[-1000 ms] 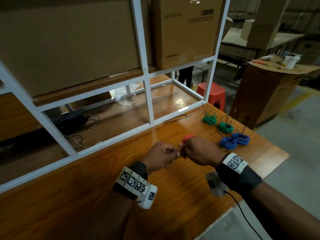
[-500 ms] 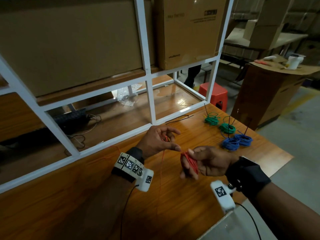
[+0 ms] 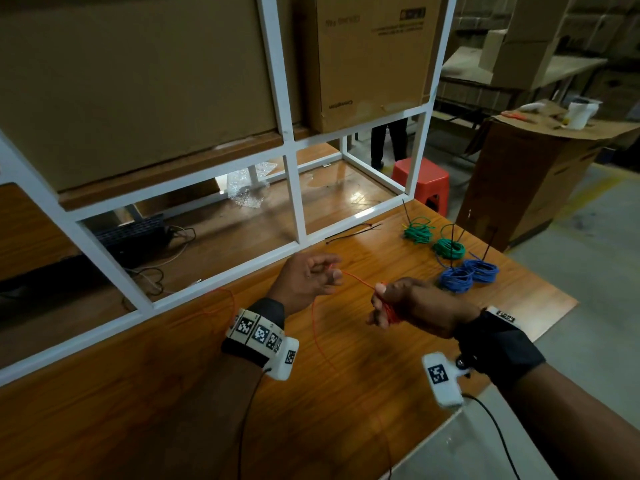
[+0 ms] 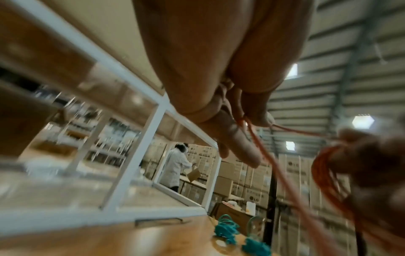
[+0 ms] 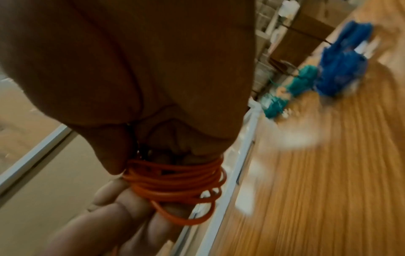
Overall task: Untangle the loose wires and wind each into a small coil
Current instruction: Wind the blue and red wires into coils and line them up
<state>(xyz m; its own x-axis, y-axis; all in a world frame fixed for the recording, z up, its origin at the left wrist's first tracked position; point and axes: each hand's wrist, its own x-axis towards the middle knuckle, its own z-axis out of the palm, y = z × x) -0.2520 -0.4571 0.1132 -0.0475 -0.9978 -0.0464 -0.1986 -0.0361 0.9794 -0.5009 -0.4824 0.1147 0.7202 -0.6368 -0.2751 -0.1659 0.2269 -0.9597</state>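
**Red wire half wound, both hands on it above the table**

The right hand [image 3: 412,303] has loops of red wire [image 5: 175,181] wound round its fingers, the thumb pressing the bundle – a tight hold on a small coil. The left hand [image 3: 311,278] pinches the same wire between thumb and finger; a short stretch runs across between the two hands, which are near each other but apart. From the left hand the loose tail drops in a curve onto the wooden table [image 3: 346,410] and trails off to the left along the top.

Farther back on the right of the table lie two green coils [image 3: 419,233] and, just in front of them, two blue coils [image 3: 467,275] touching each other; black ties stick up from them. A loose black tie [image 3: 353,232] lies by the foot of the white shelf frame [image 3: 294,202] – the frame stands right behind the hands, with large cardboard boxes [image 3: 363,64] on its upper shelf. Beyond the table's corner stand a red stool [image 3: 420,176] and a tall carton [image 3: 530,168].
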